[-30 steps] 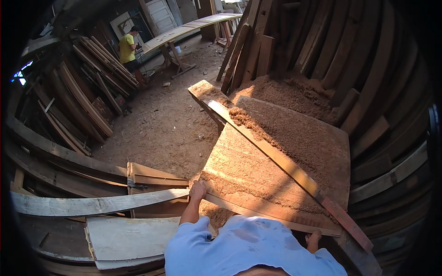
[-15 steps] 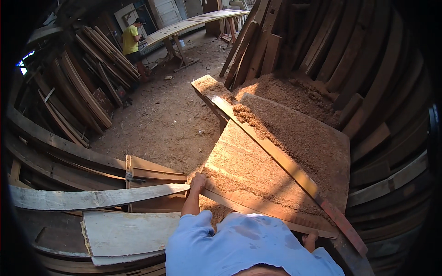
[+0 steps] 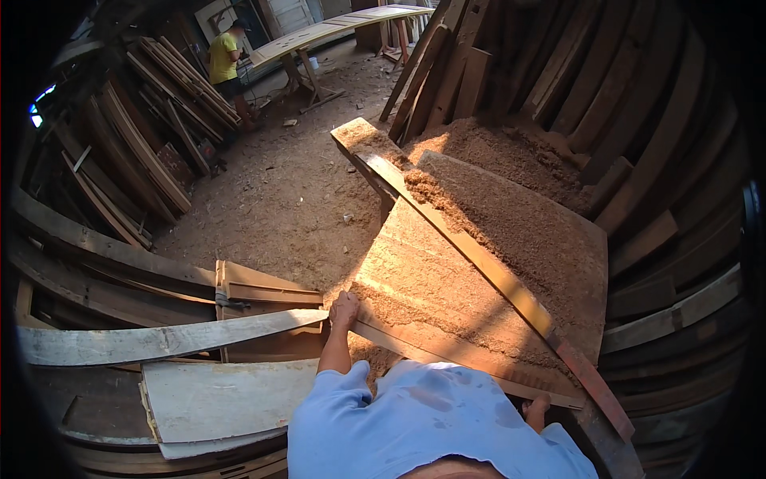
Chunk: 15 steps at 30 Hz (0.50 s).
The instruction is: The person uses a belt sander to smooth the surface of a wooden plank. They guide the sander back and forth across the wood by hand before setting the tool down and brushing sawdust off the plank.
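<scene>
A long, narrow wooden board (image 3: 395, 340) lies along the near edge of a sawdust-covered worktable (image 3: 447, 295). My left hand (image 3: 344, 310) is closed around its left end, at the table's near left corner. Near the board's other end, my right hand (image 3: 537, 410) grips it low beside my body, with some fingers hidden under the wood. Diagonally across the table runs a straight wooden bar (image 3: 499, 275), with a red section (image 3: 593, 386) at its near end. My blue shirt hides part of the board's near side.
Loose sawdust (image 3: 511, 156) is heaped behind the table. Planks (image 3: 582, 80) lean at the right, and more boards (image 3: 128, 160) at the left. A pale plank (image 3: 159, 343) points toward my left hand. Far off, a person in a yellow shirt (image 3: 223, 60) stands by a long table (image 3: 335, 30).
My view has shifted slightly, so the far table and the person sit a little higher in it. Both hands keep their hold on the wooden board, with hardly any movement.
</scene>
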Each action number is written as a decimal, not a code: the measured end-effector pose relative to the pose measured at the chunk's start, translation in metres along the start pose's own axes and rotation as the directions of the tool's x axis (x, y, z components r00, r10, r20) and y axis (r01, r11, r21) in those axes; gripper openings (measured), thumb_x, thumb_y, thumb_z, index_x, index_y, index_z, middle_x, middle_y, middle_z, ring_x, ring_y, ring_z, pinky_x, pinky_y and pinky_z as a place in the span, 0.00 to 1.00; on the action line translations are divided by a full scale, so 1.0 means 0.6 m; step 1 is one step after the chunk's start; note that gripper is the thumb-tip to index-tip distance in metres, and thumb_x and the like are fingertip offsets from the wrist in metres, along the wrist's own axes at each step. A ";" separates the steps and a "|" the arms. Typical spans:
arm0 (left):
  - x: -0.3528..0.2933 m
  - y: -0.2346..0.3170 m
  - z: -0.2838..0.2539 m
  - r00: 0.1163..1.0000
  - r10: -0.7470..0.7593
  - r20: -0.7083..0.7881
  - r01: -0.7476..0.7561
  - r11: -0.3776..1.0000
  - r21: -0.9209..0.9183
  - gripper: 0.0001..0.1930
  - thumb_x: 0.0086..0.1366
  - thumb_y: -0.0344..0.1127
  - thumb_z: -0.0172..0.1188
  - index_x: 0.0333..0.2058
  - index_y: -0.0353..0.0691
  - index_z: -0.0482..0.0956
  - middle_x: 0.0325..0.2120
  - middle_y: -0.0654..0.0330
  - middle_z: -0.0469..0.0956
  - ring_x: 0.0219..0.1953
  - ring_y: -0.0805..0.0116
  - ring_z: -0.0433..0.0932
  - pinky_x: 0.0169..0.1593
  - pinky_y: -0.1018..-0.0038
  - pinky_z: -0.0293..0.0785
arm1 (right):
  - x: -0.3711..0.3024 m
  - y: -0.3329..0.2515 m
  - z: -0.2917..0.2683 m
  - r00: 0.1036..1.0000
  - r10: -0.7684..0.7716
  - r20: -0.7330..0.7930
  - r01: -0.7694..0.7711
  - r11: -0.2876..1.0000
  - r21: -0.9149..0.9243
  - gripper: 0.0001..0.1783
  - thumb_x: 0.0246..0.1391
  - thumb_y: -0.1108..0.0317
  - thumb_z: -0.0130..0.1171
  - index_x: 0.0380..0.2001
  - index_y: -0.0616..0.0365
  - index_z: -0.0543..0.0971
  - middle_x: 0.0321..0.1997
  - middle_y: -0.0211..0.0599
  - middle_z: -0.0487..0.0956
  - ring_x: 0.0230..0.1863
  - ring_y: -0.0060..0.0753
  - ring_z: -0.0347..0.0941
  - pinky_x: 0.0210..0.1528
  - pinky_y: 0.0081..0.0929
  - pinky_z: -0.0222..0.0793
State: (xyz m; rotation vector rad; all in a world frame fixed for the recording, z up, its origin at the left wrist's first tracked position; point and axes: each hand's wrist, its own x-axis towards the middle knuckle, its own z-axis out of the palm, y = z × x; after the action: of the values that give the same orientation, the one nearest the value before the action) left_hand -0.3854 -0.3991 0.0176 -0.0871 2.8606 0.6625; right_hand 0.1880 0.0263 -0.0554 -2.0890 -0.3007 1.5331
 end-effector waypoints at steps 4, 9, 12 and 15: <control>-0.009 0.022 -0.003 0.999 -0.026 0.029 0.026 1.000 -0.008 0.22 0.70 0.52 0.46 0.46 0.41 0.80 0.43 0.38 0.84 0.47 0.34 0.82 0.51 0.45 0.77 | 0.000 -0.002 -0.005 0.999 -0.032 -0.033 0.032 0.999 -0.005 0.28 0.64 0.45 0.51 0.59 0.51 0.75 0.48 0.41 0.79 0.40 0.41 0.75 0.45 0.45 0.68; -0.010 0.015 -0.009 0.999 -0.031 0.023 0.031 1.000 -0.001 0.23 0.70 0.52 0.46 0.46 0.40 0.80 0.43 0.38 0.84 0.47 0.34 0.82 0.51 0.45 0.76 | -0.007 0.000 -0.004 0.999 -0.034 0.001 0.034 0.999 -0.017 0.28 0.65 0.45 0.50 0.59 0.51 0.74 0.48 0.41 0.79 0.39 0.42 0.75 0.44 0.46 0.68; -0.008 0.017 -0.008 0.999 -0.031 0.033 0.031 1.000 0.000 0.23 0.70 0.52 0.46 0.46 0.40 0.80 0.43 0.38 0.84 0.47 0.34 0.82 0.51 0.45 0.76 | 0.004 -0.001 -0.006 0.999 -0.031 -0.019 0.031 0.999 -0.014 0.29 0.65 0.45 0.50 0.60 0.52 0.74 0.49 0.42 0.78 0.40 0.43 0.75 0.45 0.47 0.68; -0.004 0.014 -0.005 0.999 -0.030 0.028 0.030 1.000 -0.001 0.23 0.69 0.52 0.46 0.45 0.40 0.80 0.42 0.38 0.84 0.46 0.34 0.82 0.50 0.45 0.76 | 0.011 -0.002 -0.008 1.000 -0.022 -0.011 0.022 1.000 -0.016 0.29 0.65 0.45 0.49 0.60 0.52 0.73 0.50 0.42 0.78 0.41 0.43 0.74 0.46 0.48 0.67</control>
State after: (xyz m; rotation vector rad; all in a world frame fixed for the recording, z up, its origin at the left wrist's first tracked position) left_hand -0.3844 -0.3927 0.0244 -0.1195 2.8267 0.6543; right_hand 0.1947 0.0291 -0.0591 -2.0991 -0.3322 1.5104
